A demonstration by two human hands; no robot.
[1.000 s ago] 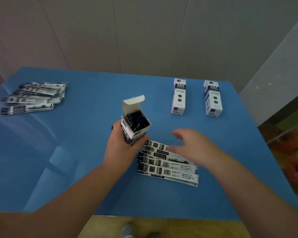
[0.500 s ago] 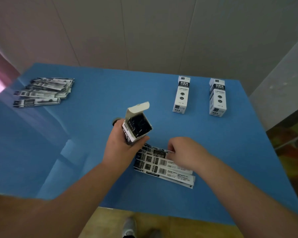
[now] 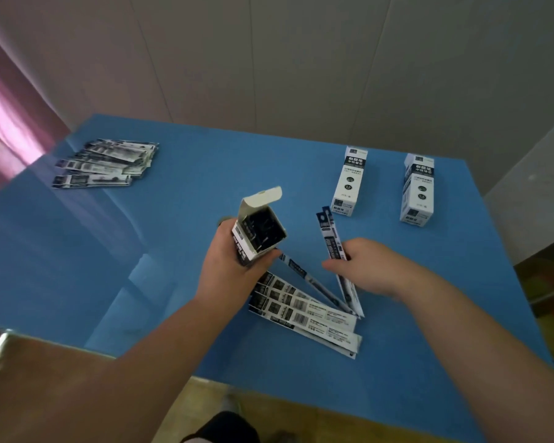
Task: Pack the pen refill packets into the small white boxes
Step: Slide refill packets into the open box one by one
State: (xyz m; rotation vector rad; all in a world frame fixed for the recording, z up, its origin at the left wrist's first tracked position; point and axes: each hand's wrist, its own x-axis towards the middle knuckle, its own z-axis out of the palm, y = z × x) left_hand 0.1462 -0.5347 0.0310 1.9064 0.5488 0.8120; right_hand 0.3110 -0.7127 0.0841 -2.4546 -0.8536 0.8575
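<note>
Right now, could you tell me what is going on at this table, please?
A person is packing refill packets into small boxes. The left hand holds an open box, flap up, with dark contents inside. The right hand pinches a packet, lifted from the near pile. Two closed boxes lie farther back, and another pile sits far left on the blue table.

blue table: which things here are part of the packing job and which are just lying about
Part of the job:
- open box in left hand
- lifted packet in right hand
- near packets
- far stack
- two closed boxes

Lying about:
- pink curtain
- shoe
</note>
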